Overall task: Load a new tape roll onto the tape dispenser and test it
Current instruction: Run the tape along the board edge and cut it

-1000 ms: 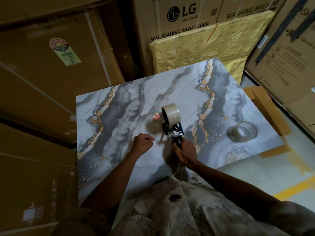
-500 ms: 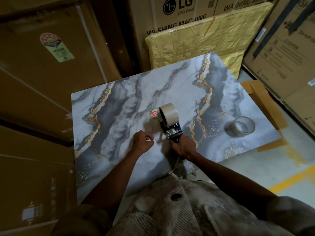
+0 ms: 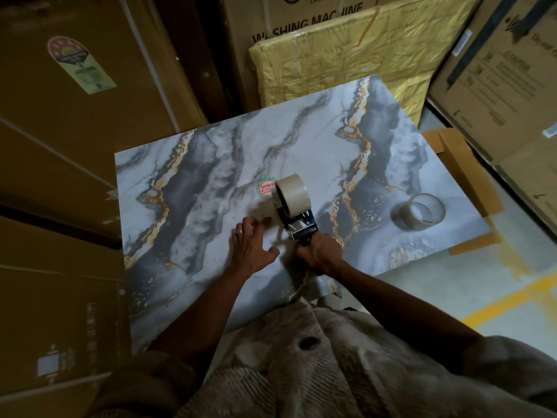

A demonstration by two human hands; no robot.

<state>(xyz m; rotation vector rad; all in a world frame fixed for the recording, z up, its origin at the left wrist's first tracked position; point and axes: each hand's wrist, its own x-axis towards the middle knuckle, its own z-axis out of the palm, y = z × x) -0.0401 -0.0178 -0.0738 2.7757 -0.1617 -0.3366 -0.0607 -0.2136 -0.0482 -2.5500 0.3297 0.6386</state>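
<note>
Since the earlier frame your left hand [image 3: 251,248] has unclenched: before it was a loose fist on the slab, now its fingers are spread and relaxed, holding nothing, with the fingertips reaching toward 1 o'clock, just beside the tape dispenser [image 3: 297,220]. Your right hand [image 3: 321,251] has stayed where it was, with its fingers curled tight around the dispenser handle. In the head view, the dispenser stands near the middle of the marble-patterned slab [image 3: 187,206], and the beige tape roll [image 3: 294,194] sits mounted on it at the far end, at 12 o'clock from your right hand. A round red sticker [image 3: 265,187] shows just at 9 o'clock of the roll, partly hidden behind it. A second tape roll [image 3: 420,212], almost used up, lies flat on the slab, well apart, at 3 o'clock from the dispenser. Cardboard boxes [image 3: 75,116] stand around the slab.
</note>
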